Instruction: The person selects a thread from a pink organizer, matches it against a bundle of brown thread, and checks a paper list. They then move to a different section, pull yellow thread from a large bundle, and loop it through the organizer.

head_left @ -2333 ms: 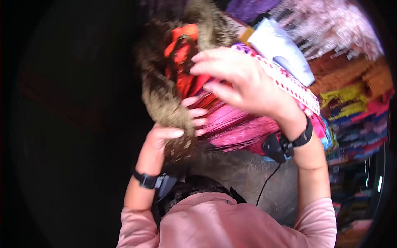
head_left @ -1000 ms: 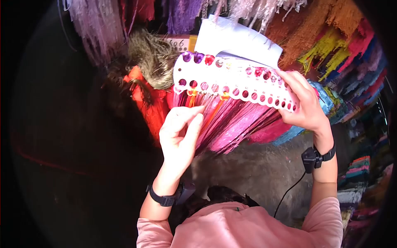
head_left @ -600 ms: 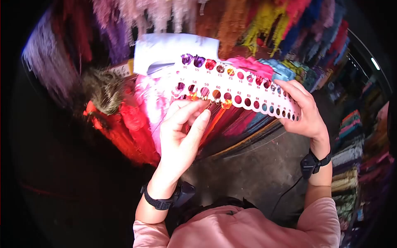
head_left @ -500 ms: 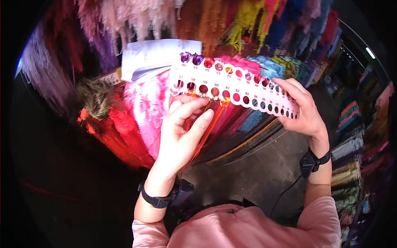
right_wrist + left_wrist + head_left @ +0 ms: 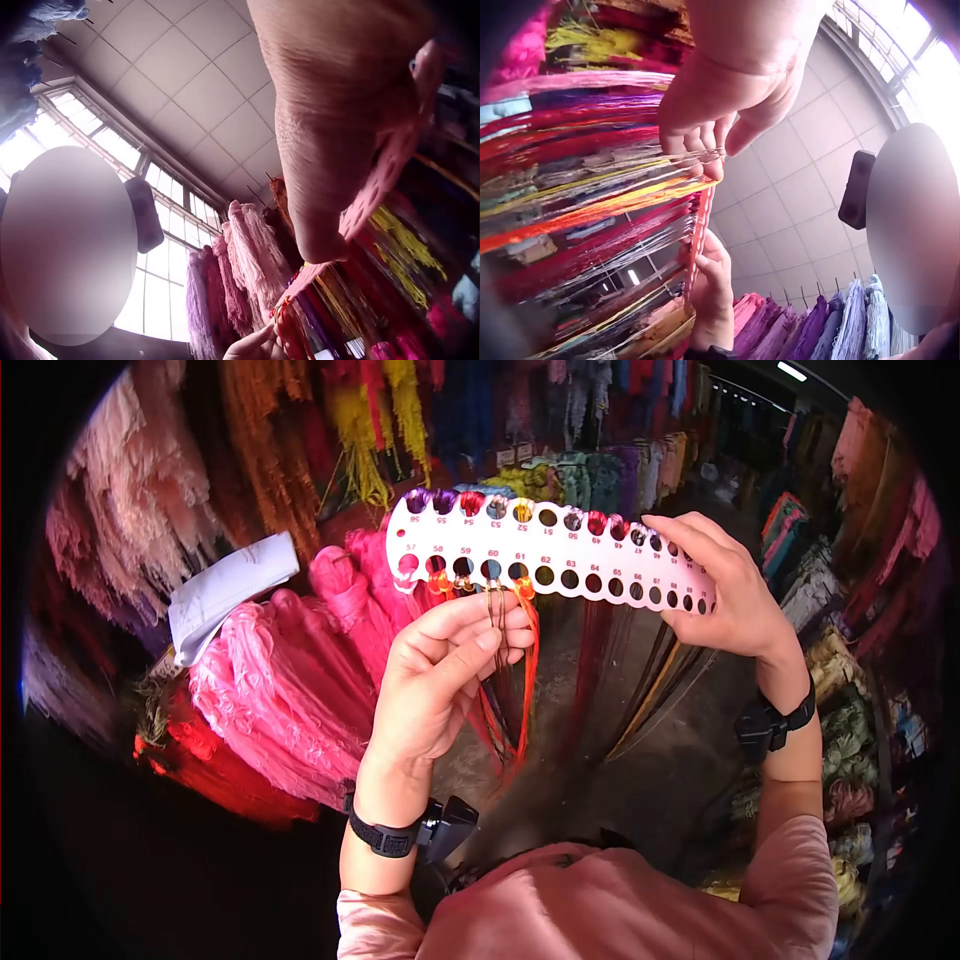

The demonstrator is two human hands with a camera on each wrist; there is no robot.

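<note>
A long white thread card (image 5: 460,538) with numbered holes along both edges is held up in front of me. My right hand (image 5: 735,595) grips its right end, thumb below and fingers above. Under the hole marked 60, my left hand (image 5: 430,670) pinches thin brownish strands of thread between thumb and fingers. An orange thread (image 5: 531,650) hangs from hole 61 right beside these fingertips. In the left wrist view the card (image 5: 696,247) is edge-on, with my left hand (image 5: 727,90) at its threads. The right wrist view shows the back of my right hand (image 5: 330,165) over the card.
Pink hanks of thread (image 5: 280,690) and red hanks (image 5: 215,760) lie at the left, beside a folded white paper (image 5: 230,595). Yellow (image 5: 360,420) and pale pink (image 5: 140,460) hanks hang behind. More hanks (image 5: 850,730) line the right side.
My left hand has let go of an olive-brown hank and now pinches strands at the card. The right hand has taken the card's right end. The view has swung right.
</note>
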